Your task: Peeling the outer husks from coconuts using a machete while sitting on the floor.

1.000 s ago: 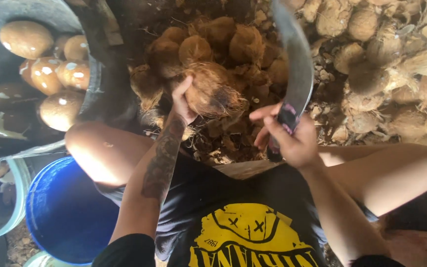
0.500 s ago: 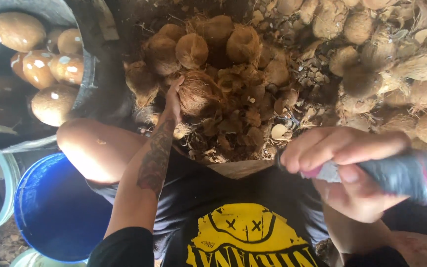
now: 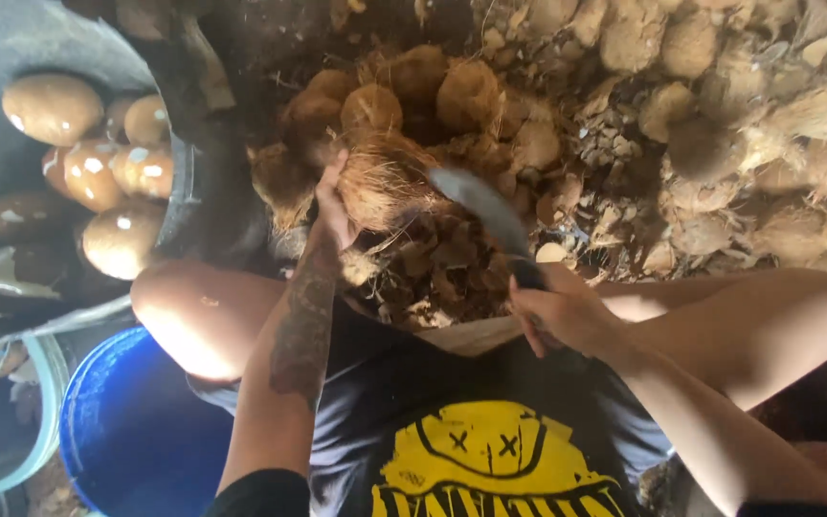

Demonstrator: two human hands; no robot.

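Note:
My left hand grips a brown, hairy coconut from its left side, holding it over a heap of husk chips between my knees. My right hand is closed on the dark handle of a large curved knife. The blurred blade reaches up and left, with its tip at the coconut's right side. More unpeeled coconuts lie just beyond the held one.
A dark tub at the left holds several smooth, peeled coconuts in water. A blue bucket stands by my left knee, a pale bucket beside it. A big pile of husked coconuts fills the right.
The knife was raised high at the right, then pulled back toward me, and has now swung down onto the coconut. My left hand kept holding the coconut in place.

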